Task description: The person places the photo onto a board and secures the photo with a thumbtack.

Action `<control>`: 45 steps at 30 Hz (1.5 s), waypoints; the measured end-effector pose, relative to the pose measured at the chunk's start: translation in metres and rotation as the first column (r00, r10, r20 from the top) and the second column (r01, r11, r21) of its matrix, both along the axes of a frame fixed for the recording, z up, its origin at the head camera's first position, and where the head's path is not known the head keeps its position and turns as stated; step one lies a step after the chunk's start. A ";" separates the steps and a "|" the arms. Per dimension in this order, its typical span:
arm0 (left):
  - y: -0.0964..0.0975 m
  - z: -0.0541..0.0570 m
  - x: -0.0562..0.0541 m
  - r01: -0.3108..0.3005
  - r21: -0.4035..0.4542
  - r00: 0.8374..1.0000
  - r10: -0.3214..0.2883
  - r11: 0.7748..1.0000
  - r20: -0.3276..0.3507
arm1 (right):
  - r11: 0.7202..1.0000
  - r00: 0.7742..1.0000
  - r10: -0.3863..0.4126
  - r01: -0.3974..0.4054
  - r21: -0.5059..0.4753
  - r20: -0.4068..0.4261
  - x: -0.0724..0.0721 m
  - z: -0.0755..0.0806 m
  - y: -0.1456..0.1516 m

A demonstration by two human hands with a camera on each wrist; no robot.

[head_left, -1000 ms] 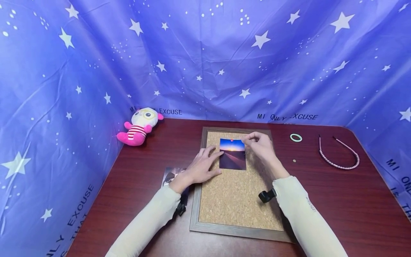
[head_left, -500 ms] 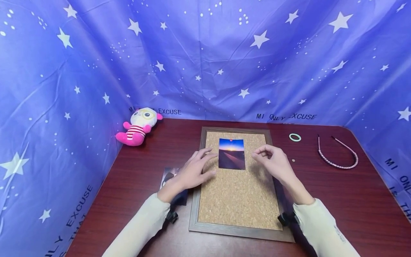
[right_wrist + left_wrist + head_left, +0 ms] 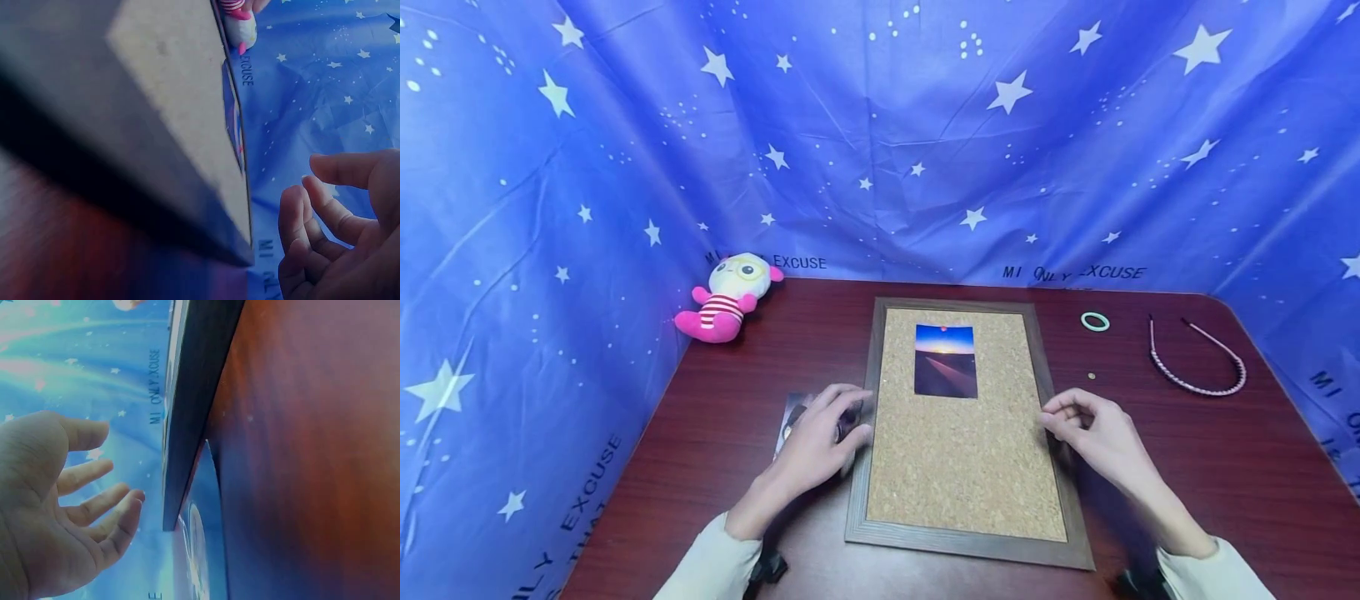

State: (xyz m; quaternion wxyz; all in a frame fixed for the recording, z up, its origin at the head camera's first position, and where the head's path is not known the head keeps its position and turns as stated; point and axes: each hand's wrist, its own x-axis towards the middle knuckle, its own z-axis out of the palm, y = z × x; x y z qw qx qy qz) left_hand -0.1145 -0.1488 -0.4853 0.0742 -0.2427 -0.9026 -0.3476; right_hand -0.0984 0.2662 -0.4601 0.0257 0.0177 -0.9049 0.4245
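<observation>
A wood-framed cork board (image 3: 962, 475) lies flat on the table. Near its top is a sunset photo (image 3: 946, 362), with a red pushpin (image 3: 943, 329) at the middle of its upper edge. My left hand (image 3: 808, 446) hovers by the board's left side, fingers spread and relaxed; the left wrist view shows nothing in it. Beneath that hand lies a second photo (image 3: 793, 410), partly covered, its edge close to the frame. By the board's right side is my right hand (image 3: 1101, 437), fingers loosely bent, with thumb and forefinger apart in the right wrist view.
At the back left sits a pink and white plush toy (image 3: 727, 300). Right of the board are a pale green ring (image 3: 1095, 322), a tiny round yellowish piece (image 3: 1092, 376) and a beaded headband (image 3: 1198, 386). A blue star-print curtain (image 3: 880, 225) surrounds the table.
Both hands have drawn back from the sunset photo toward me and outward, the left to the board's left edge, the right to its right edge. The photo has stayed in place.
</observation>
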 end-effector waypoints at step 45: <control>-0.055 -0.016 0.029 -0.515 -0.153 0.818 0.537 0.843 0.207 | 0.999 0.999 0.025 -0.024 -0.042 0.034 0.056 -0.049 0.035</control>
